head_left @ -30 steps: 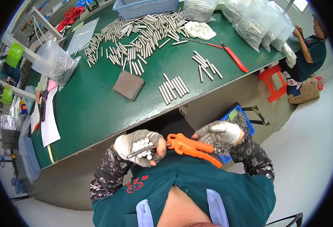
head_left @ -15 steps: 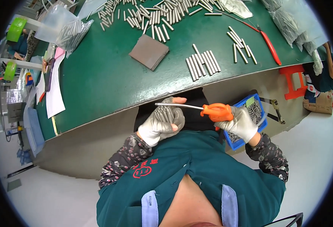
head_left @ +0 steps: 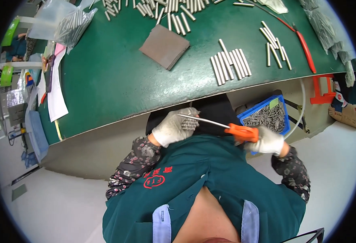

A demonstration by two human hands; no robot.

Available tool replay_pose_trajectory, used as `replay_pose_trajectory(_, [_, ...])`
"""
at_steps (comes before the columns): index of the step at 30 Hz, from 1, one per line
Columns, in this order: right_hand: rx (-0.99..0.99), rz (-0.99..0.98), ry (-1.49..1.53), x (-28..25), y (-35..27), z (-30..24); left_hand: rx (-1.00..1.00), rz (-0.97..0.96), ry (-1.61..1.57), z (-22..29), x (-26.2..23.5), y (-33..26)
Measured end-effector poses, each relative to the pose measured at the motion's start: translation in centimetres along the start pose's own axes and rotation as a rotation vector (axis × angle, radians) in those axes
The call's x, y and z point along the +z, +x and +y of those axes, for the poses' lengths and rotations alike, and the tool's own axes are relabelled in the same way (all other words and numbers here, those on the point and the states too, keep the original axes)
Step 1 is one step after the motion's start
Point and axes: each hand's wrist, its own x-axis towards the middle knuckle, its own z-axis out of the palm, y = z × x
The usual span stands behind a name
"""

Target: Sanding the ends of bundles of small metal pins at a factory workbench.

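Observation:
In front of my lap, my left hand (head_left: 174,127), in a pale work glove, is closed round a bundle of metal pins (head_left: 190,124) with their ends facing right. My gloved right hand (head_left: 267,141) grips an orange air blow gun (head_left: 243,132). Its long thin metal nozzle (head_left: 206,120) points left, and the tip lies over the fingers of my left hand. Some of my right fingers are blurred or hidden behind the orange body. Beyond my hands, several metal pins (head_left: 231,64) lie side by side on the green table (head_left: 117,77).
A brown abrasive pad (head_left: 164,47) and a larger heap of pins (head_left: 174,8) lie farther back. More pins (head_left: 276,48) sit beside red-handled pliers (head_left: 305,50) at the right. A blue bin of small metal parts (head_left: 267,115) stands below the table edge, near a pale hose (head_left: 302,105).
My left hand has turned and closed over the pins, so their ends now show. The right hand and blow gun have shifted right and slightly down. The whole view has shifted too.

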Motion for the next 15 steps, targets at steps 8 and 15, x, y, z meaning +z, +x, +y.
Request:
replay_pose_trajectory(8, [0.105, 0.349, -0.678, 0.2, -1.1, -3.2, 0.063, 0.109, 0.333, -4.2, -1.8, 0.2])
replay_pose_trajectory(15, [0.209, 0.357, -0.782, 0.6, 0.1, -4.0, -0.028, 0.111, 0.128, -4.9, -2.1, -0.1])
